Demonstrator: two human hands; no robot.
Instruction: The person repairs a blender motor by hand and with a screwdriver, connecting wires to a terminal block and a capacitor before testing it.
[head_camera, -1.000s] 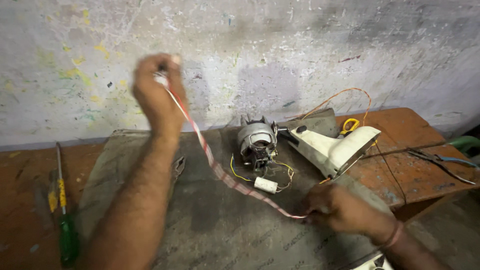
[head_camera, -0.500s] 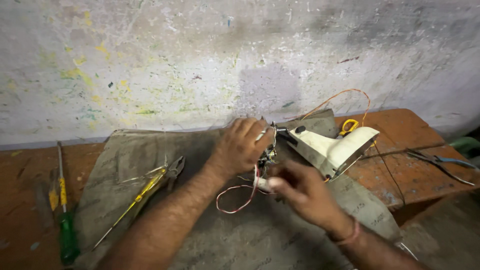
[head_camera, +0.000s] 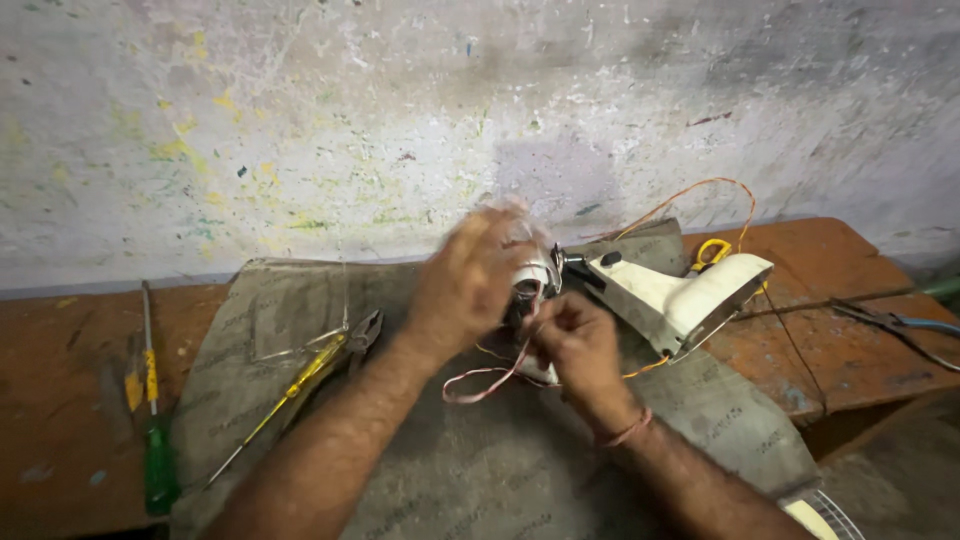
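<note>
- Gripping the motor (head_camera: 530, 290), the left hand (head_camera: 470, 280) is curled over its top and blurred; the motor sits mid-mat (head_camera: 300, 400), just left of the cream housing (head_camera: 690, 290).
- The right hand (head_camera: 575, 340) pinches the pink wire (head_camera: 480, 380) with closed fingers, touching the motor's near side.
- The wire loops from the motor toward the mat's near edge, lying left of the right hand and below the left.
- 1 plier (head_camera: 330, 350) lies on the mat's left part; 1 green screwdriver (head_camera: 155, 440) rests on the bench (head_camera: 60, 400) by the left edge.
</note>
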